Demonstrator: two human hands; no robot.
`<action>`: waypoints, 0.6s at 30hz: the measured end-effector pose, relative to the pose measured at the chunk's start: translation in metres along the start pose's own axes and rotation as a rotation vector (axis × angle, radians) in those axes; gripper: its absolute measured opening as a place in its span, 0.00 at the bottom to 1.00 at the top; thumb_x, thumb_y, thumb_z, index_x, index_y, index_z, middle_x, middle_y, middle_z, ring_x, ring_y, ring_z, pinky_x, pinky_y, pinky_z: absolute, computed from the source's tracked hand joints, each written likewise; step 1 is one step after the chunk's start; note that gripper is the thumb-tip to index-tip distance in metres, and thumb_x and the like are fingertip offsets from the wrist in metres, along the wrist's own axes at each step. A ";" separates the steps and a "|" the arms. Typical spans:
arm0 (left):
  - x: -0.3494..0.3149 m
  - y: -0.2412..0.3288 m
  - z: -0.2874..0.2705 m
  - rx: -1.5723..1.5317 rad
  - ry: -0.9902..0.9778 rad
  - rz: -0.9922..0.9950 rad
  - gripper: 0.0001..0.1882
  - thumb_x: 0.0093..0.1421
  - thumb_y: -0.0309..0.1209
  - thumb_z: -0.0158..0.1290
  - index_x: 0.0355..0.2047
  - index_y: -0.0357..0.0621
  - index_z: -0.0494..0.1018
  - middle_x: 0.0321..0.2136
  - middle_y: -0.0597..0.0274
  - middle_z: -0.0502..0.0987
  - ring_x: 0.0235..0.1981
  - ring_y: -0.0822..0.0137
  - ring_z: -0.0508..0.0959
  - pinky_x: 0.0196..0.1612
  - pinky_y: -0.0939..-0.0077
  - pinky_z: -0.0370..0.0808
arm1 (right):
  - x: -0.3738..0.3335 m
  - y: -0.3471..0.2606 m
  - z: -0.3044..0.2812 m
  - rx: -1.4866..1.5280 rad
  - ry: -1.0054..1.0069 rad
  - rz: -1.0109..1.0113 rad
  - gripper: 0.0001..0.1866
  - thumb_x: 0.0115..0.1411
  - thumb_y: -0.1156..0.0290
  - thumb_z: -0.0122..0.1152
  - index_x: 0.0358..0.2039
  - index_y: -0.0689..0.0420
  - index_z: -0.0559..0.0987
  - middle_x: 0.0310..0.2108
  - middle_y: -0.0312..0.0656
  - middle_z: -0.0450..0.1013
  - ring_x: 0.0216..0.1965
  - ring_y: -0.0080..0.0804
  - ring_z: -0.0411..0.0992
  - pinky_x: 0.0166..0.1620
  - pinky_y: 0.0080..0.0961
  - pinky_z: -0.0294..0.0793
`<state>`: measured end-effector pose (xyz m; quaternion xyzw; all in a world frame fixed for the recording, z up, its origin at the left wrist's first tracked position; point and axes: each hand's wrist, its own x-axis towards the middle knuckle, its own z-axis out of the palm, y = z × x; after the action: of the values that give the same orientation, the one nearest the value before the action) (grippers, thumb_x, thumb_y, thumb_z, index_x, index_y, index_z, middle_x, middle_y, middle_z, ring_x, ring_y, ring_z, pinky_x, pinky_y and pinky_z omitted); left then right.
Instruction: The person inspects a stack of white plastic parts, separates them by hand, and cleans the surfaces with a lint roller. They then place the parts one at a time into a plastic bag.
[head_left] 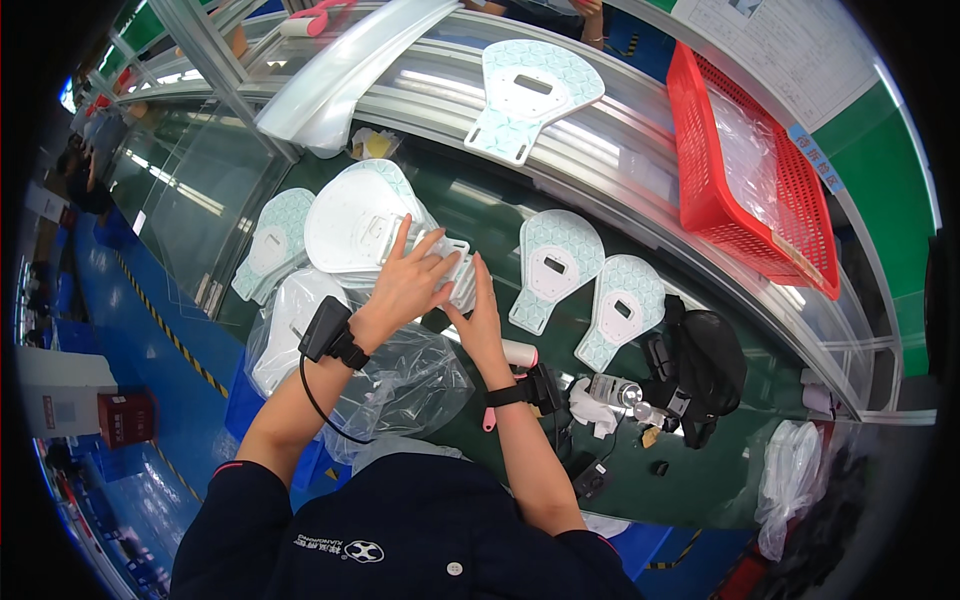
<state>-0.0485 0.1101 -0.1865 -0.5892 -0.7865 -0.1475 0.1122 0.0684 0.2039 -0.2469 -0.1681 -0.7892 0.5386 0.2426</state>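
A stack of white paddle-shaped plastic panels (340,228) lies at centre left on the green table, its narrow slotted ends pointing right. My left hand (405,285) rests on top of these narrow ends with its fingers spread. Against the right side of the ends is my right hand (478,315), fingers straight and thumb apart. Both hands touch the stack, and neither is closed around it. Left of the stack lies a patterned light-green panel (272,240). Below it, a white panel (292,330) sits partly in a clear plastic bag (400,385).
Two patterned panels (558,262) (630,305) lie to the right; another patterned panel (535,90) rests on the metal rail. A red basket (705,150) holds clear bags. A black bag (710,365), a clear bottle (612,390) and a tape roller (518,352) are on the table.
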 end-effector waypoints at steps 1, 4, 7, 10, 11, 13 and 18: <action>0.001 0.001 0.001 0.013 -0.027 0.008 0.21 0.49 0.30 0.53 0.46 0.47 0.72 0.28 0.64 0.77 0.53 0.64 0.66 0.63 0.47 0.45 | 0.000 0.000 0.000 -0.005 0.002 -0.003 0.44 0.47 0.79 0.61 0.62 0.57 0.50 0.60 0.53 0.52 0.61 0.48 0.53 0.60 0.35 0.55; 0.004 0.002 0.005 0.102 -0.032 0.026 0.24 0.45 0.28 0.54 0.46 0.46 0.72 0.26 0.63 0.75 0.52 0.63 0.66 0.63 0.47 0.46 | 0.000 -0.002 -0.001 0.010 -0.008 0.024 0.43 0.47 0.79 0.61 0.62 0.57 0.50 0.61 0.52 0.52 0.61 0.48 0.53 0.60 0.35 0.55; 0.004 0.002 0.007 0.221 0.022 0.045 0.25 0.43 0.28 0.54 0.46 0.46 0.72 0.25 0.61 0.74 0.51 0.61 0.67 0.63 0.49 0.46 | 0.000 -0.002 -0.002 0.034 0.012 -0.006 0.43 0.45 0.81 0.61 0.61 0.62 0.51 0.59 0.54 0.54 0.60 0.50 0.53 0.60 0.36 0.54; 0.002 0.003 0.006 0.203 0.065 0.028 0.20 0.42 0.28 0.55 0.40 0.43 0.75 0.25 0.60 0.73 0.50 0.59 0.67 0.63 0.49 0.47 | -0.001 -0.001 -0.001 0.001 0.016 0.007 0.43 0.45 0.81 0.62 0.61 0.61 0.51 0.59 0.55 0.55 0.60 0.50 0.54 0.60 0.36 0.54; 0.002 0.004 0.005 0.190 0.040 0.018 0.19 0.42 0.28 0.54 0.38 0.42 0.76 0.26 0.60 0.73 0.49 0.59 0.67 0.63 0.49 0.47 | -0.001 0.000 -0.001 0.005 0.015 0.009 0.43 0.46 0.80 0.62 0.62 0.60 0.51 0.59 0.54 0.54 0.60 0.50 0.54 0.60 0.36 0.55; 0.001 0.006 0.004 0.125 0.030 -0.011 0.16 0.42 0.28 0.55 0.34 0.40 0.77 0.27 0.59 0.73 0.49 0.59 0.67 0.63 0.49 0.47 | -0.001 0.001 0.000 0.013 0.009 0.016 0.44 0.47 0.77 0.63 0.62 0.57 0.50 0.61 0.52 0.52 0.61 0.48 0.54 0.59 0.35 0.56; 0.005 0.010 0.002 0.019 0.068 -0.044 0.15 0.42 0.31 0.56 0.32 0.38 0.77 0.27 0.58 0.74 0.50 0.59 0.67 0.63 0.50 0.48 | -0.001 0.005 0.000 0.017 0.007 0.019 0.45 0.47 0.76 0.64 0.62 0.57 0.50 0.61 0.52 0.52 0.61 0.48 0.54 0.59 0.35 0.56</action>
<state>-0.0408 0.1179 -0.1852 -0.5653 -0.7963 -0.1626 0.1414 0.0692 0.2053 -0.2513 -0.1752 -0.7820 0.5472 0.2415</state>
